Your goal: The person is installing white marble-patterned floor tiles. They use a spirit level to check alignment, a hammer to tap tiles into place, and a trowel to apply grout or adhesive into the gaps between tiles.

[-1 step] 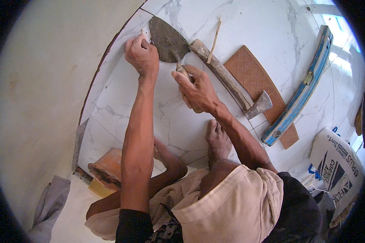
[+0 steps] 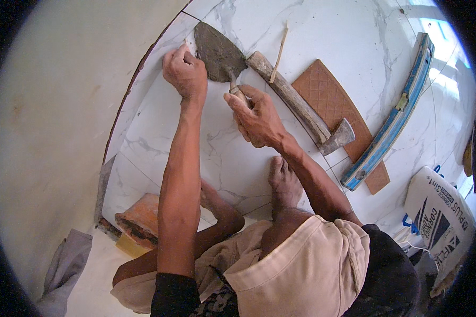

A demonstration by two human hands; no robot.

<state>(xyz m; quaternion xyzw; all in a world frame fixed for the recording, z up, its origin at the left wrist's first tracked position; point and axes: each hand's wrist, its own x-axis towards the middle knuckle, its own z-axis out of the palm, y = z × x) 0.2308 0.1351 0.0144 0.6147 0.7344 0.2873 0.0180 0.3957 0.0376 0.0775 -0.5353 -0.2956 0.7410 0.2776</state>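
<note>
My right hand (image 2: 255, 116) is wrapped round the short handle of a trowel (image 2: 217, 53). Grey mortar coats the trowel's pointed blade, which lies low over the white marbled tiles. To its left, my left hand (image 2: 185, 73) is closed in a pinch beside the wall edge, close to the blade. Something small and pale shows at its fingertips, too small to name. Right of the blade lies a hatchet (image 2: 293, 98) with a worn wooden handle, its grey metal head towards me. A thin wooden stick (image 2: 279, 52) rests across the handle.
Beside the hatchet lies a brown tile piece (image 2: 322, 92) with a grid pattern. A blue spirit level (image 2: 388, 116) crosses its lower end. A white printed sack (image 2: 439, 216) stands at right. Near my left forearm are an orange container (image 2: 140, 214) and grey cloth (image 2: 66, 267). The plain wall (image 2: 63, 105) borders the left.
</note>
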